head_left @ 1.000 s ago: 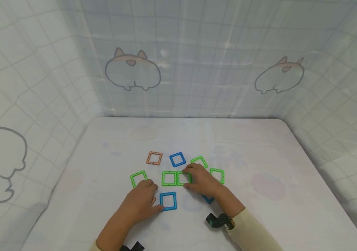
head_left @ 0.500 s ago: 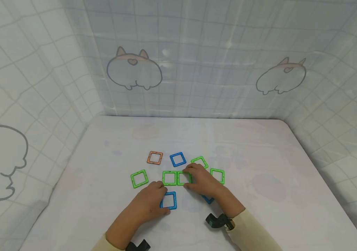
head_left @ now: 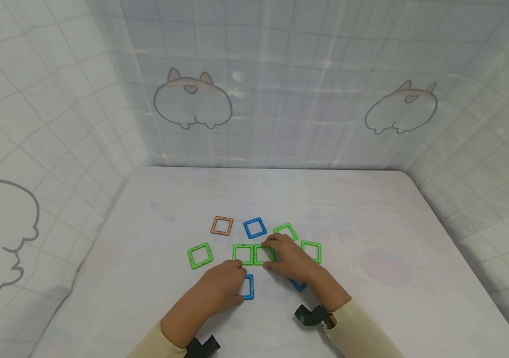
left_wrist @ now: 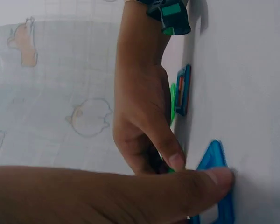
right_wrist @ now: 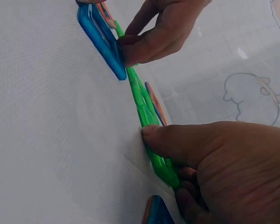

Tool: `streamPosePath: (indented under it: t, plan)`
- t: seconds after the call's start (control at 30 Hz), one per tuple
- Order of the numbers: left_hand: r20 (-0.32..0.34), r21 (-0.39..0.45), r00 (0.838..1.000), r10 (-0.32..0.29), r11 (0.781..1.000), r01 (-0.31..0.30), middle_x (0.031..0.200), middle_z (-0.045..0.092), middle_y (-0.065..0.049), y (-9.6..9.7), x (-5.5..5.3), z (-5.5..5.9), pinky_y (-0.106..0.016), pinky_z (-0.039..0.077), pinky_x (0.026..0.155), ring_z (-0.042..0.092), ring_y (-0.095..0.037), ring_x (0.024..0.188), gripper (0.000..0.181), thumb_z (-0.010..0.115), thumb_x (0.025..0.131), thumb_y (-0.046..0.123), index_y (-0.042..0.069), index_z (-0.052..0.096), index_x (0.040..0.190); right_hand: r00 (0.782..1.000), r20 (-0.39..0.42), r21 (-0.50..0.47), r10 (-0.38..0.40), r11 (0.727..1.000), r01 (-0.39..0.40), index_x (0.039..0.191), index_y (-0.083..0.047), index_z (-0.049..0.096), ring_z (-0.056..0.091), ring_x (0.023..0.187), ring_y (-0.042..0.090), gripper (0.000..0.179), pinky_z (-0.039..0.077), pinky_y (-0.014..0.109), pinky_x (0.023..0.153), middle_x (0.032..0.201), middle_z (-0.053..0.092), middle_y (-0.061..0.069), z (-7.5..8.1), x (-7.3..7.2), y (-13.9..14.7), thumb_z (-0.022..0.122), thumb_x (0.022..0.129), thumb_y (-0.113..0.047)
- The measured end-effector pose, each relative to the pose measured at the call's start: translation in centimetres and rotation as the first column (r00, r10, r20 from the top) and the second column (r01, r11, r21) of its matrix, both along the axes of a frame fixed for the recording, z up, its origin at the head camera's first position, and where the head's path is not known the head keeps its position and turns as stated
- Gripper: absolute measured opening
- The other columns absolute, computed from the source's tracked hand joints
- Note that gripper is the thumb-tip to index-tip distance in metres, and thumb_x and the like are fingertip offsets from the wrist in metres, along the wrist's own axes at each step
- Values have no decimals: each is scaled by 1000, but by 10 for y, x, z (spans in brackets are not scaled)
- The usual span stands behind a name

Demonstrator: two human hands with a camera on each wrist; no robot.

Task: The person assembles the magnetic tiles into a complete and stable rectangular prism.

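Observation:
Square magnetic tiles lie flat on the table. My left hand (head_left: pixel 218 288) pinches a blue tile (head_left: pixel 251 288) nearest me, its thumb on the near edge and fingers at the far edge. The hand covers the tile's left part. Just beyond are two green tiles side by side, the left one (head_left: pixel 235 252) and the right one (right_wrist: pixel 156 158), edges touching. My right hand (head_left: pixel 292 258) grips the right green tile, thumb on its near edge, fingers at the far edge. A narrow gap separates the blue tile from the green pair in the head view.
Farther back lie an orange tile (head_left: pixel 213 226), a blue tile (head_left: pixel 256 235) and a green tile (head_left: pixel 287 225). Another green tile (head_left: pixel 202 264) is at left, one more green tile (head_left: pixel 320 252) at right. A blue tile (head_left: pixel 298 286) is partly under the right wrist.
My left hand has moved right from beside the left green tile and an orange tile onto the blue tile. The right hand stays on the right green tile.

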State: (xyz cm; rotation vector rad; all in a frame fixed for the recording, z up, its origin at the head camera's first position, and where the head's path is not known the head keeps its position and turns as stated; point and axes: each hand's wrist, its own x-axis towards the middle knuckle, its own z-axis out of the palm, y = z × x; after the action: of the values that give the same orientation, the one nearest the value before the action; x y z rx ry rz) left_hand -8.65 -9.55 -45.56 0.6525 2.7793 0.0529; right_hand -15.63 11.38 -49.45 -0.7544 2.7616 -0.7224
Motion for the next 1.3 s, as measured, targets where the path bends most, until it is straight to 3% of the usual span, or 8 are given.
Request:
streamPosePath:
  t: [0.23,0.4,0.6,0.8,1.03,1.3]
  plan:
    - [27,-52,995,-91,994,92,109,63,-2,9,-4,2,-34,56,89,59,-16,98,59,88,72,40,9,68,118,1000,-4,11,4,1000,-4,135,-16,62,46,134,20,52,44,39,110,140,53,0,-1,-1,1,76,89,-36]
    - [21,-23,991,-129,991,129,114,63,-2,10,-5,-1,-35,56,91,59,-17,103,65,88,70,44,10,67,120,1000,-6,12,16,1000,-16,135,-16,62,46,133,20,52,44,39,110,140,53,1,-1,-1,1,75,89,-35]
    - [-29,22,987,-157,987,158,106,62,-1,6,-6,3,-32,56,87,56,-14,93,63,86,69,40,8,65,120,999,-35,25,26,999,-25,135,-14,61,47,132,20,53,45,38,109,139,53,1,-1,-3,2,75,89,-36]
    - [2,139,996,-87,987,86,112,62,1,0,-7,1,-32,55,89,54,-12,93,65,87,70,35,10,61,125,999,-20,16,27,1000,-27,135,-15,61,47,132,20,53,45,38,109,139,54,1,-1,-2,2,75,89,-36]
    - [11,265,1000,-14,964,11,115,63,0,-11,-14,-4,-33,54,92,58,-12,97,65,83,75,31,7,57,129,999,-30,18,38,999,-38,135,-15,61,47,132,19,53,44,38,110,139,54,1,0,-4,5,76,89,-36]
    - [80,329,993,85,938,-107,114,62,2,-18,-15,-1,-33,56,88,57,-11,93,66,82,77,31,10,53,132,999,-19,13,43,999,-43,136,-16,61,47,132,19,53,44,38,109,139,54,1,3,-4,6,76,89,-36]
